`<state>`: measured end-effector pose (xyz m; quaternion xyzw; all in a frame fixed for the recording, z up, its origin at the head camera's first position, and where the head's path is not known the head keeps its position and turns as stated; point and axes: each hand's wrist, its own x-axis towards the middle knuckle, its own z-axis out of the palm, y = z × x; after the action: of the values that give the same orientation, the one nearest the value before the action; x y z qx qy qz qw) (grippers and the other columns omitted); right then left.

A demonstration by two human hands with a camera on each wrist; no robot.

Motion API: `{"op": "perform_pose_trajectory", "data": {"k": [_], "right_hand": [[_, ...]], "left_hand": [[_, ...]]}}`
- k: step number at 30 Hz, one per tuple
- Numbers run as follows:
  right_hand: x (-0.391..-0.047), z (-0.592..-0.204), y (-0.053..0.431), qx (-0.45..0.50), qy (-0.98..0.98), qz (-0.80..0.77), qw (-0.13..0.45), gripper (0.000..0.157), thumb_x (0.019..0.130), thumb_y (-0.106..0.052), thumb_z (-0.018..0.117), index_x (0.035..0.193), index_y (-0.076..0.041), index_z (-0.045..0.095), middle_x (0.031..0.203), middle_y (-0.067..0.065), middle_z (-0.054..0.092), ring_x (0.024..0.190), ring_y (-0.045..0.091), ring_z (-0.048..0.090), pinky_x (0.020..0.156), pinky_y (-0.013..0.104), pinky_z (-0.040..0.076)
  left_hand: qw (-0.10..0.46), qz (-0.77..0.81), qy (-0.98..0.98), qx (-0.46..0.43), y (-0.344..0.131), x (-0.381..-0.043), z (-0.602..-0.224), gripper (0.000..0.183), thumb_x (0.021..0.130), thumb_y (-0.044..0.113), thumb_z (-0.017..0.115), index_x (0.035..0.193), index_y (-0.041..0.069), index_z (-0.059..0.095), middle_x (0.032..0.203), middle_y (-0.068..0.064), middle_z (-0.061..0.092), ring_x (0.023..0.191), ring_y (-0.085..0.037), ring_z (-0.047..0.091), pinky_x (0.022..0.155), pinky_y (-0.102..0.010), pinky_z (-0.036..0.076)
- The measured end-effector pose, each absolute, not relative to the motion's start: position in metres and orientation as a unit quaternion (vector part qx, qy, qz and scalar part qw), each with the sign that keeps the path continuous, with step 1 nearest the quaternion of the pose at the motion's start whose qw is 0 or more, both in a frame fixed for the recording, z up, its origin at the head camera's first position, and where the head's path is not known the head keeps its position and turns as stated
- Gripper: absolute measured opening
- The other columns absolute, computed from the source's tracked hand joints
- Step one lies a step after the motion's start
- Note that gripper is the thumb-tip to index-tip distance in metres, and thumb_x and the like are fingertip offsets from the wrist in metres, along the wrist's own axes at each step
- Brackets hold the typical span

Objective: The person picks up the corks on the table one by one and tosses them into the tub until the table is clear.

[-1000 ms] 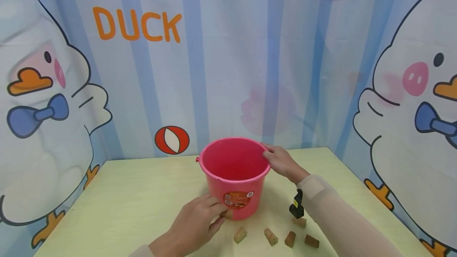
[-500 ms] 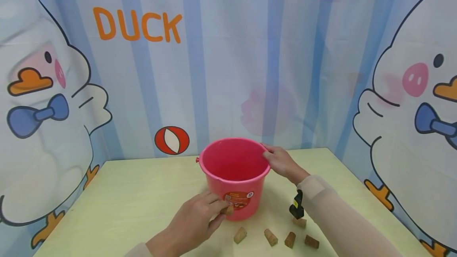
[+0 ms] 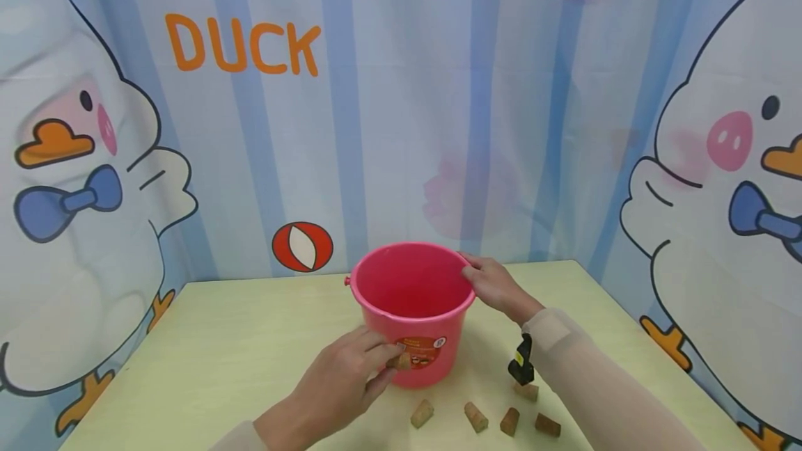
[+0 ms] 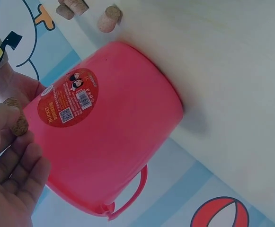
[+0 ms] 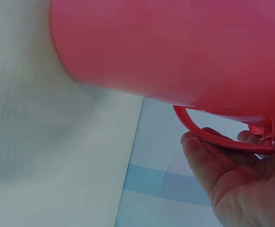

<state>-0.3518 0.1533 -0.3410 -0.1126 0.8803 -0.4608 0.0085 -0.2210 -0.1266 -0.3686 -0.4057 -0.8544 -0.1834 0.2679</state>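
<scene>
In the head view a pink plastic bucket [image 3: 446,329] stands upright on the table, its mouth facing up. My left hand [image 3: 332,387] pinches a cork [image 3: 399,361] between thumb and fingers, in front of the bucket's round red label. The left wrist view has this cork [image 4: 20,124] upright at the fingertips, with the other fingers loosely spread below. My right hand [image 3: 498,289] grips the bucket's right rim, thumb over the edge. In the right wrist view its fingers lie behind the hanging pink handle [image 5: 208,137], close to where that joins the rim.
Several loose corks lie before the bucket, among them a pale cork [image 3: 422,413] and a darker cork [image 3: 548,424]. Another cork [image 3: 528,391] lies beside the right sleeve [image 3: 601,374]. The pale yellow table [image 3: 250,339] ends at a duck-printed curtain [image 3: 401,89].
My left hand has raised the cork slightly, from low at the bucket's base up to the label. The right hand and the bucket have stayed put.
</scene>
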Motion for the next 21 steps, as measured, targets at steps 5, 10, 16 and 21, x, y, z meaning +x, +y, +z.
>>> {"op": "perform_pose_trajectory", "data": {"k": [5, 10, 16, 21], "right_hand": [[-0.352, -0.343, 0.154, -0.115, 0.878, -0.465, 0.011, 0.055, 0.106, -0.02, 0.042, 0.159, -0.007, 0.036, 0.114, 0.012, 0.073, 0.09, 0.022, 0.071, 0.088, 0.039, 0.06], [-0.352, -0.343, 0.154, -0.113, 0.876, -0.469, 0.009, 0.055, 0.106, -0.02, 0.042, 0.159, -0.007, 0.037, 0.117, 0.013, 0.073, 0.093, 0.025, 0.071, 0.089, 0.04, 0.059], [-0.354, -0.342, 0.154, -0.116, 0.877, -0.467, 0.008, 0.054, 0.106, -0.02, 0.04, 0.159, -0.008, 0.036, 0.113, 0.013, 0.074, 0.092, 0.027, 0.071, 0.087, 0.038, 0.059], [-0.355, -0.343, 0.155, -0.118, 0.879, -0.463, 0.007, 0.054, 0.107, -0.021, 0.04, 0.159, -0.009, 0.036, 0.108, 0.012, 0.075, 0.088, 0.026, 0.071, 0.086, 0.037, 0.059]], "left_hand": [[0.288, -0.177, -0.847, -0.41, -0.126, -0.224, -0.363, 0.026, 0.084, 0.02, 0.087, 0.108, 0.016, 0.078, 0.107, 0.006, 0.074, 0.097, -0.01, 0.065, 0.092, -0.025, 0.056], [0.3, -0.18, -0.842, -0.411, -0.126, -0.225, -0.357, 0.03, 0.083, 0.018, 0.088, 0.111, 0.015, 0.078, 0.11, 0.004, 0.074, 0.102, -0.012, 0.066, 0.092, -0.028, 0.057], [0.316, -0.176, -0.835, -0.414, -0.125, -0.228, -0.352, 0.033, 0.081, 0.015, 0.089, 0.111, 0.014, 0.078, 0.108, 0.004, 0.074, 0.102, -0.013, 0.066, 0.09, -0.029, 0.058], [0.317, -0.174, -0.837, -0.41, -0.125, -0.23, -0.348, 0.036, 0.081, 0.017, 0.089, 0.115, 0.014, 0.077, 0.112, 0.003, 0.074, 0.103, -0.012, 0.066, 0.091, -0.028, 0.057]]}}
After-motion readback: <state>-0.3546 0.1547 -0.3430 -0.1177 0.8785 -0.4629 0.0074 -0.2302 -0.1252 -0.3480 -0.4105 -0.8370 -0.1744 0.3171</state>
